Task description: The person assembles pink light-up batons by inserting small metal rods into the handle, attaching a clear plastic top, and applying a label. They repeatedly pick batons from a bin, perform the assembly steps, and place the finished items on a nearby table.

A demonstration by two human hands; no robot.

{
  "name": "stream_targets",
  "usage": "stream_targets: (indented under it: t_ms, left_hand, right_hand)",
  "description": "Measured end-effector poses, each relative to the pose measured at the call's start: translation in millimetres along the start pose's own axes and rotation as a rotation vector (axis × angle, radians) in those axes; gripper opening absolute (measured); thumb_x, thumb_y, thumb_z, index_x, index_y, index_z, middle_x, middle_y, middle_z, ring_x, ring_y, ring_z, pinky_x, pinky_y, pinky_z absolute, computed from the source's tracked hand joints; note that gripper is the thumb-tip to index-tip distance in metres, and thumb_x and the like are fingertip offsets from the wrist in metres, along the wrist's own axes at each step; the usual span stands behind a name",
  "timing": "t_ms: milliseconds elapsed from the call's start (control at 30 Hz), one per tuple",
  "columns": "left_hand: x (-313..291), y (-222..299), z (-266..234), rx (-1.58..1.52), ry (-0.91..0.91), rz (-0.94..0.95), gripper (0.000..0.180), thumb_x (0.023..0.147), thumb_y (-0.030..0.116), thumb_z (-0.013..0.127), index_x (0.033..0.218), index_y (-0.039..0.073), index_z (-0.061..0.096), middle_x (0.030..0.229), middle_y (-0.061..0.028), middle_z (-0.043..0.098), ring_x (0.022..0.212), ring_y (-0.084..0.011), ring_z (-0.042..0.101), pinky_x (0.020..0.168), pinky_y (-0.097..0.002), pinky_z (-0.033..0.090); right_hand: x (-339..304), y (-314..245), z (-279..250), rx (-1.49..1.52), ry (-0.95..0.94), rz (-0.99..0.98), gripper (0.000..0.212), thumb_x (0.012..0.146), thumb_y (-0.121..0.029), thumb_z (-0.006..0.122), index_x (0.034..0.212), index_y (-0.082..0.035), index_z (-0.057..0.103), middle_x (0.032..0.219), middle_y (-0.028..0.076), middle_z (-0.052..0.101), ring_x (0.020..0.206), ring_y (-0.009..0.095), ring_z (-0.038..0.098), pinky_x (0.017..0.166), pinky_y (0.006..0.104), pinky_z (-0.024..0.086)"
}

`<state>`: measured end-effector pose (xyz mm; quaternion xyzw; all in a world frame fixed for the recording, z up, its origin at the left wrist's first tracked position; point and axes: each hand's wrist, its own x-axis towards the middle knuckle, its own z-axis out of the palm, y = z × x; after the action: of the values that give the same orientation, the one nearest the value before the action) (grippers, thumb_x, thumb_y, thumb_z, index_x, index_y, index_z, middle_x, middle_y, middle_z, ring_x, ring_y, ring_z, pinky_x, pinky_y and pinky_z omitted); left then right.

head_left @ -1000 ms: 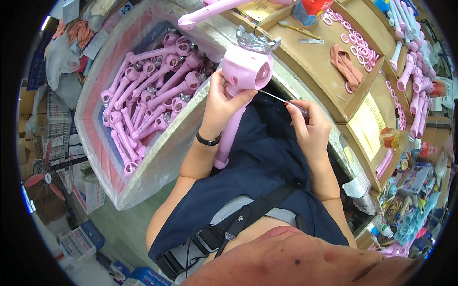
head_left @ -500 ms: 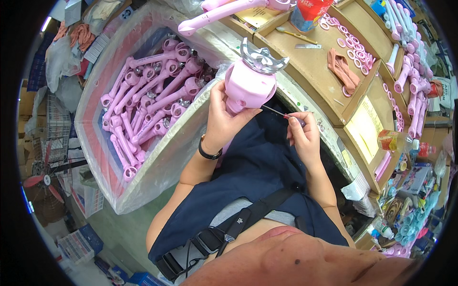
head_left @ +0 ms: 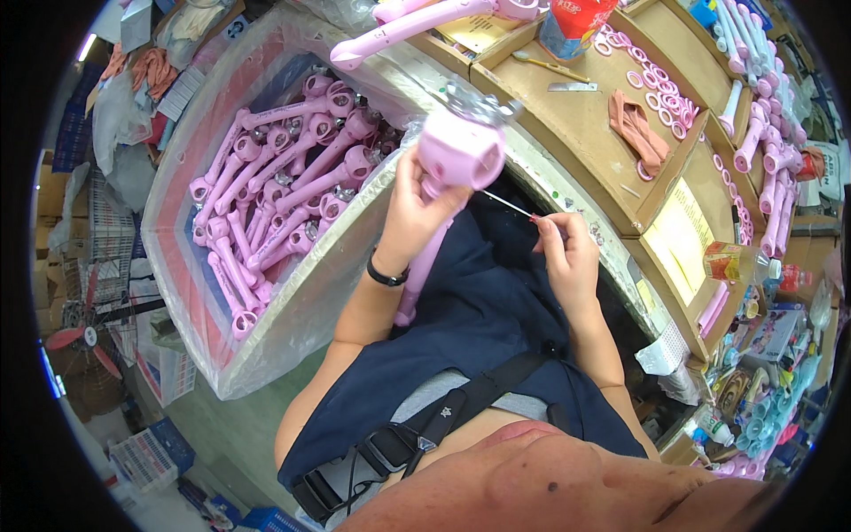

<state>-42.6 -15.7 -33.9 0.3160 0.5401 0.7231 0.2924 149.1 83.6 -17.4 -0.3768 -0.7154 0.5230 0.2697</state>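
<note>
A pink plastic toy wand (head_left: 454,146) with a round, windowed head is gripped just below that head by my left hand (head_left: 415,217). Its silver crown (head_left: 479,106) points away from me and is blurred. The pink handle slants down past my left wrist toward my lap. In my right hand (head_left: 569,255), the fingers close round the handle of a thin screwdriver (head_left: 509,205). Its shaft points left at the underside of the wand's head. Whether the tip touches the wand, I cannot tell.
On the left, a plastic-lined bin (head_left: 266,350) holds many similar pink wands. Right of me runs a bench with cardboard trays (head_left: 567,124), pink rings (head_left: 660,89), a brush (head_left: 554,66) and a brown cloth (head_left: 636,133). One wand (head_left: 408,28) lies across the far edge.
The wand has turned in my left hand, so an opening in its head and its long handle now show. The screwdriver shaft has shifted slightly left and up relative to my lap.
</note>
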Motion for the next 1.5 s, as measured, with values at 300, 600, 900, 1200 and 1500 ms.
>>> stream_targets:
  t_ms: [300,600,900,1200,1500]
  left_hand:
    - [8.0,3.2,-6.3,-0.294,-0.092,-0.299,0.053,0.092,0.023,0.058,0.137,0.009,0.032,0.11,-0.0046,0.052,0.082,-0.0102,0.055,0.068,-0.0251,0.049]
    - [4.9,0.7,6.6,0.067,-0.097,-0.026,0.073,0.086,0.013,0.066,0.142,-0.001,0.021,0.129,-0.0097,0.043,0.116,-0.0154,0.043,0.097,-0.0287,0.037]
    - [-6.0,-7.5,6.5,0.627,0.006,0.142,0.092,0.075,0.015,0.076,0.144,-0.001,0.017,0.127,-0.0231,0.043,0.116,-0.0314,0.048,0.096,-0.0372,0.04]
    - [13.9,4.4,-8.0,0.001,0.004,0.153,0.074,0.08,0.002,0.067,0.141,0.001,0.024,0.122,-0.0109,0.049,0.109,-0.0187,0.052,0.092,-0.0301,0.043]
    - [19.2,4.2,22.8,-0.383,-0.097,0.043,0.055,0.087,0.044,0.06,0.114,-0.003,0.049,0.11,-0.0158,0.059,0.075,-0.0163,0.059,0.063,-0.0286,0.051]
  right_hand:
    - [-1.0,-20.9,7.6,-0.264,0.132,-0.532,0.02,0.078,-0.011,0.074,0.09,-0.001,0.061,0.072,0.008,0.066,0.059,0.02,0.064,0.053,0.0275,0.05]
    - [7.5,-14.8,2.1,-0.129,0.062,-0.309,0.017,0.082,-0.015,0.071,0.088,-0.001,0.062,0.069,0.007,0.066,0.055,0.014,0.062,0.052,0.0251,0.048]
    - [16.5,19.6,3.9,0.386,-0.183,0.323,0.025,0.091,-0.025,0.061,0.088,-0.001,0.059,0.063,-0.001,0.054,0.046,0.003,0.041,0.043,0.0182,0.032]
    - [2.4,1.9,-26.2,-0.285,-0.324,0.212,0.026,0.096,-0.025,0.047,0.092,-0.002,0.059,0.074,0.011,0.065,0.072,0.021,0.066,0.066,0.0308,0.05]
    - [-35.2,67.2,72.7,0.145,-0.164,-0.334,0.049,0.071,-0.009,0.077,0.09,-0.004,0.032,0.111,0.024,0.056,0.075,0.023,0.06,0.065,0.0293,0.048]
